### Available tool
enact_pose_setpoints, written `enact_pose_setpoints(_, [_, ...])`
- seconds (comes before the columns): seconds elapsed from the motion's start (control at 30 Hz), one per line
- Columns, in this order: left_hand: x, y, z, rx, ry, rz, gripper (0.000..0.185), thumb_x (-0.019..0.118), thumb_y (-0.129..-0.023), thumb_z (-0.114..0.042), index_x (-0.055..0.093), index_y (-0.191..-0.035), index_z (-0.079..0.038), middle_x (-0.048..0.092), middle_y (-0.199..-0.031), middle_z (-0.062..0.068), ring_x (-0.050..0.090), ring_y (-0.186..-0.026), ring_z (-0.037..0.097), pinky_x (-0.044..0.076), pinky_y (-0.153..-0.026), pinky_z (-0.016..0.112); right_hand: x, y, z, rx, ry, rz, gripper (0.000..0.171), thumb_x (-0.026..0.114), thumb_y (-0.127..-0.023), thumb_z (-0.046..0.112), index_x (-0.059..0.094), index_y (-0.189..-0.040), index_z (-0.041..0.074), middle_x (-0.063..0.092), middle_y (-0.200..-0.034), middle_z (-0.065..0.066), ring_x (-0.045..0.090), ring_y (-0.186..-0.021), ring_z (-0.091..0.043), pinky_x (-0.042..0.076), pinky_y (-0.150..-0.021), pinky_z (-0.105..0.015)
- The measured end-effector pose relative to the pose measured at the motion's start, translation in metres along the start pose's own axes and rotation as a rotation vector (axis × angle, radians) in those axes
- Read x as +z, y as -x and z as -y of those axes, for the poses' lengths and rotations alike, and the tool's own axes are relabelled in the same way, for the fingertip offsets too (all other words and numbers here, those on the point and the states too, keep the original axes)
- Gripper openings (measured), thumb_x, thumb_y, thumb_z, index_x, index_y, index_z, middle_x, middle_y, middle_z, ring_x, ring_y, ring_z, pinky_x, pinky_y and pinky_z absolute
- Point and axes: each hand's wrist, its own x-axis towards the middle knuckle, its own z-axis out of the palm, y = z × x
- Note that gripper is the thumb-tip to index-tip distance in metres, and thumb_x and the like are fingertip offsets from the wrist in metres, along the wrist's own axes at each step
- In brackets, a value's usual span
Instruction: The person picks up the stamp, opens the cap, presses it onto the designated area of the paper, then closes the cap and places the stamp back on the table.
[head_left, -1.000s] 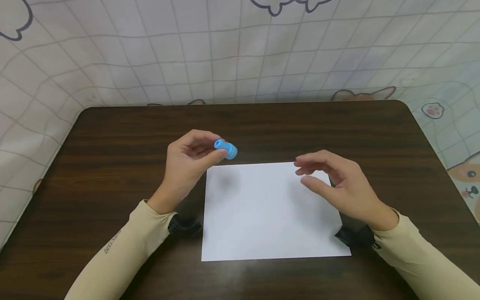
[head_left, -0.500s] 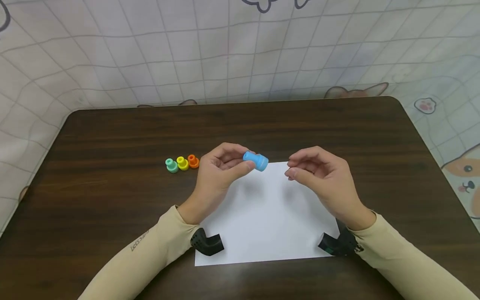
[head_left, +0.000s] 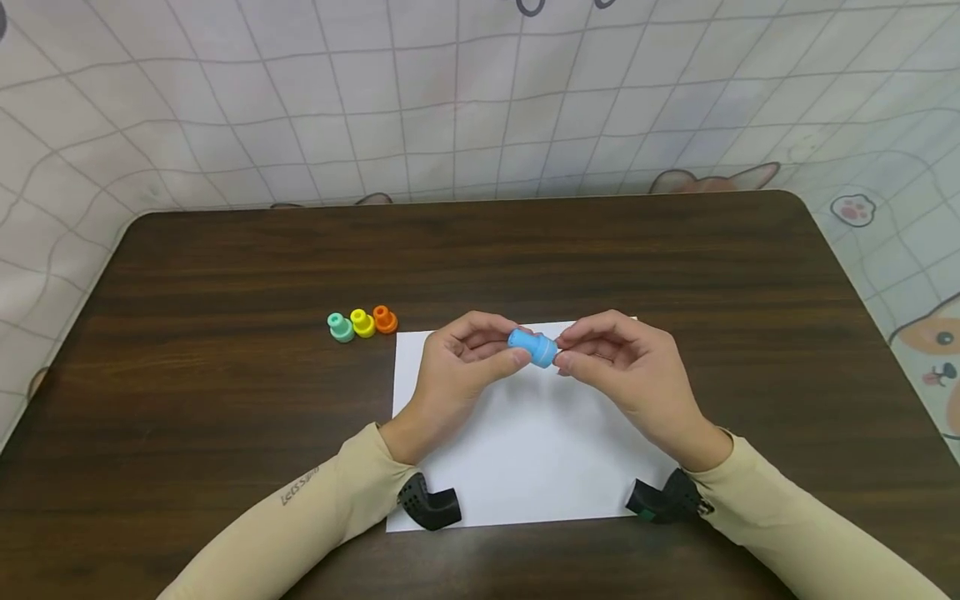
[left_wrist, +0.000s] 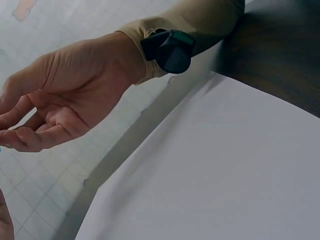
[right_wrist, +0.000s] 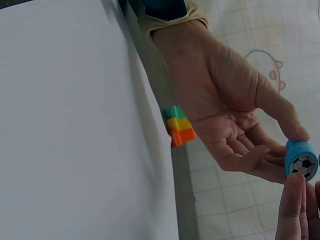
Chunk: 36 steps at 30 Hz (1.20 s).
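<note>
Over the paper, my left hand (head_left: 461, 375) holds a small blue toy stamp (head_left: 528, 346) by its narrow handle, between thumb and fingers. My right hand (head_left: 633, 379) meets it from the other side, thumb and fingertips pinching the wide capped end. In the right wrist view, a soccer-ball picture shows on the end of the stamp's cap (right_wrist: 303, 166), with right-hand fingers at its edge. Only a sliver of blue appears at the left border of the left wrist view, beside the right hand's fingertips (left_wrist: 25, 140).
A white sheet of paper (head_left: 540, 467) lies on the dark wooden table (head_left: 225, 400). Left of its far corner stand a teal stamp (head_left: 341, 328), a yellow stamp (head_left: 363, 323) and an orange stamp (head_left: 386, 320) in a row. A gridded cloth (head_left: 465, 100) hangs behind the table.
My left hand has carried the blue stamp rightward over the paper, uncovering the three other stamps. My right hand has moved left, and its fingers have closed on the stamp's capped end.
</note>
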Motion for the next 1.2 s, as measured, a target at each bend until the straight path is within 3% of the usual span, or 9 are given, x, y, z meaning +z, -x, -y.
enact_pose_setpoints(0.3, [0.004,0.004,0.003,0.029,-0.013,0.006,0.025,0.077,-0.089,0.002,0.066,-0.111,0.001,0.078,-0.105,-0.008,0.076,-0.099,0.009,0.063,-0.096,0.029,0.004,0.002,-0.003,0.058,-0.039,0.022,0.022,0.074,-0.090,-0.005,0.070,-0.111,0.002,0.073,-0.101,0.001,0.076,-0.084,-0.013,0.065,-0.084,-0.029])
enact_pose_setpoints(0.57, [0.004,0.006,0.006,0.041,0.041,0.019,0.025,0.081,-0.087,-0.006,0.069,-0.108,-0.014,0.078,-0.107,-0.006,0.076,-0.101,0.009,0.062,-0.097,0.028,0.006,0.003,-0.008,0.051,-0.082,0.033,0.023,0.072,-0.091,-0.006,0.071,-0.111,0.005,0.072,-0.105,0.001,0.078,-0.086,-0.013,0.065,-0.086,-0.030])
enact_pose_setpoints(0.7, [0.005,0.005,0.006,0.051,0.050,0.026,0.028,0.080,-0.087,-0.002,0.067,-0.112,-0.001,0.078,-0.107,-0.004,0.077,-0.100,0.010,0.062,-0.097,0.029,0.007,0.004,-0.009,0.072,-0.114,0.030,0.023,0.072,-0.091,-0.006,0.070,-0.111,0.006,0.071,-0.106,0.000,0.077,-0.088,-0.012,0.065,-0.088,-0.030])
enact_pose_setpoints(0.87, [0.005,0.004,0.006,0.047,0.039,0.033,0.051,0.086,-0.084,-0.014,0.062,-0.121,0.012,0.076,-0.109,-0.004,0.077,-0.099,0.008,0.062,-0.096,0.029,0.008,0.005,-0.012,0.078,-0.124,0.015,0.023,0.072,-0.092,-0.006,0.069,-0.111,0.006,0.071,-0.104,0.000,0.074,-0.089,-0.011,0.065,-0.086,-0.027])
enact_pose_setpoints(0.97, [0.005,0.004,0.007,0.036,0.022,0.028,0.052,0.087,-0.084,-0.013,0.064,-0.122,0.013,0.074,-0.111,-0.004,0.077,-0.099,0.008,0.062,-0.096,0.032,0.008,0.005,-0.014,0.077,-0.132,0.009,0.023,0.072,-0.091,-0.006,0.070,-0.111,0.006,0.071,-0.104,0.000,0.073,-0.087,-0.013,0.064,-0.085,-0.026])
enact_pose_setpoints(1.2, [0.005,0.003,0.007,0.026,-0.025,-0.015,0.040,0.080,-0.085,0.004,0.068,-0.122,0.011,0.076,-0.112,-0.004,0.078,-0.098,0.009,0.063,-0.094,0.035,0.008,0.004,-0.015,0.106,-0.124,-0.003,0.023,0.073,-0.091,-0.005,0.070,-0.111,0.006,0.073,-0.102,0.000,0.073,-0.086,-0.013,0.064,-0.085,-0.025])
